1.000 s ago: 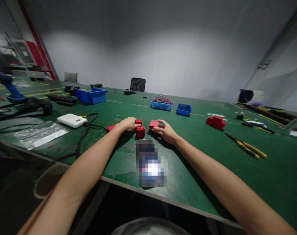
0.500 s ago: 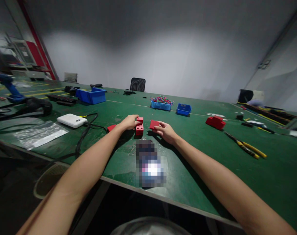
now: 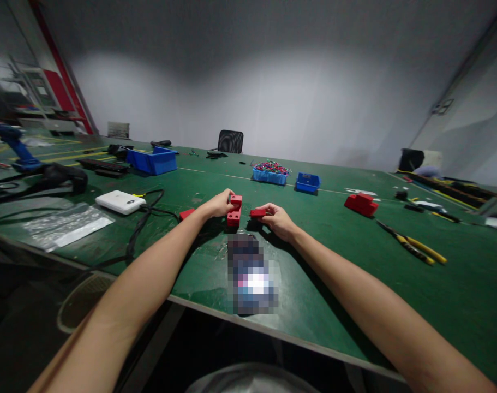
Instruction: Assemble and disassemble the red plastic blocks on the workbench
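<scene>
My left hand is closed around the back of a red block with round holes, which is upright on the green table. To its right, my right hand pinches a smaller red block between thumb and fingers, a short gap from the first one. Another red piece lies left of my left wrist, partly hidden by it. Between my forearms a phone-shaped object, blurred out by large pixels, lies near the table's edge.
Pliers with yellow handles and a red stepped block lie to the right. Behind my hands stand a blue tray of colourful small parts and a small blue bin. On the left are a white box, black cable and larger blue bin.
The red block in my right hand has turned, so its broad face no longer shows and it looks thinner. My left hand has tilted its block slightly.
</scene>
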`<state>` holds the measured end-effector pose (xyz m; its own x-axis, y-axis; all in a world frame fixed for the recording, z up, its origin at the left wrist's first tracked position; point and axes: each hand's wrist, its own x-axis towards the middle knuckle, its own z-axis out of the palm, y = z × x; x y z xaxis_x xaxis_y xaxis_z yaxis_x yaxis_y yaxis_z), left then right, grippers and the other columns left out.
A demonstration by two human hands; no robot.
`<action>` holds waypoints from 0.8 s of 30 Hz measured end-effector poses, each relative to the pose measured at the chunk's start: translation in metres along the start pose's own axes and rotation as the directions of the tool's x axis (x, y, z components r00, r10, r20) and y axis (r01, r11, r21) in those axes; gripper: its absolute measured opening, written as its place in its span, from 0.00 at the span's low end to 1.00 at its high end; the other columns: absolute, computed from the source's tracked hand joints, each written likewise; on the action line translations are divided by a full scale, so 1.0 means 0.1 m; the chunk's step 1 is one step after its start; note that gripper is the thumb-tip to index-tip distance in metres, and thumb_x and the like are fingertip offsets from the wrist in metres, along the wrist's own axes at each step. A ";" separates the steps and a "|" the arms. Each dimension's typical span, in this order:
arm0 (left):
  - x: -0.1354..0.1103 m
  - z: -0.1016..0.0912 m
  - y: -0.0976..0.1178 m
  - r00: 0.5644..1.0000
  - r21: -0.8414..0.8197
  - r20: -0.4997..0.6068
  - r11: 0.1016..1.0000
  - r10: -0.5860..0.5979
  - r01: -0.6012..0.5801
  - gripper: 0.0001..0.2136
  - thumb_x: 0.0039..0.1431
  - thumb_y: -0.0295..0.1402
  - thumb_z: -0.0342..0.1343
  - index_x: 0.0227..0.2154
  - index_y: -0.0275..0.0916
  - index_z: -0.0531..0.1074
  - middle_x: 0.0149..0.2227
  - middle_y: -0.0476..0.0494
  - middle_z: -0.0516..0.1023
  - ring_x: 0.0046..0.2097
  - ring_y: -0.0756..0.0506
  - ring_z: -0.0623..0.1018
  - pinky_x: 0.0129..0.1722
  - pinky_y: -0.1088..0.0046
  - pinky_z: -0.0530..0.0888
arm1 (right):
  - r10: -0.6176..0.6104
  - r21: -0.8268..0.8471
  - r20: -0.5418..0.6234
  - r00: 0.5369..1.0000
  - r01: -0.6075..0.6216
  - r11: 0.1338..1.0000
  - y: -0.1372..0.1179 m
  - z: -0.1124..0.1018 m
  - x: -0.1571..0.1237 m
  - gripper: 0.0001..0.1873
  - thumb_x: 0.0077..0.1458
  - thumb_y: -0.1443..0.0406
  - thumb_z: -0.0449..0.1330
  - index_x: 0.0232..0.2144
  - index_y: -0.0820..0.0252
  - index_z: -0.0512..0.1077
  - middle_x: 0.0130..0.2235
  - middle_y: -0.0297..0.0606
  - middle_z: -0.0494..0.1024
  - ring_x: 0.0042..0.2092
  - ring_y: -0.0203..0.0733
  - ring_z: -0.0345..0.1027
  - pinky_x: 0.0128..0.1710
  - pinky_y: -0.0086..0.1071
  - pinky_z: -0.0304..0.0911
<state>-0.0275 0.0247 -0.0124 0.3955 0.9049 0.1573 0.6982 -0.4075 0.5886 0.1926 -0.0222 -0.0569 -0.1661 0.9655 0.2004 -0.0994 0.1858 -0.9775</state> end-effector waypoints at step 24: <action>0.05 0.01 -0.02 0.997 0.168 0.047 0.984 0.053 -0.061 0.08 0.53 0.30 0.51 0.36 0.34 0.70 0.37 0.41 0.77 0.37 0.45 0.74 0.34 0.75 0.68 | 0.266 0.453 -0.185 0.946 -0.158 0.877 -0.13 0.03 0.01 0.21 0.30 0.77 0.49 0.31 0.60 0.67 0.27 0.36 0.76 0.30 0.40 0.73 0.28 0.30 0.72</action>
<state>-0.0258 0.0301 -0.0134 0.4597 0.8751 0.1515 0.7632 -0.4765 0.4365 0.1908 -0.0237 -0.0438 -0.0019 0.9966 -0.0827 -0.5054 -0.0723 -0.8598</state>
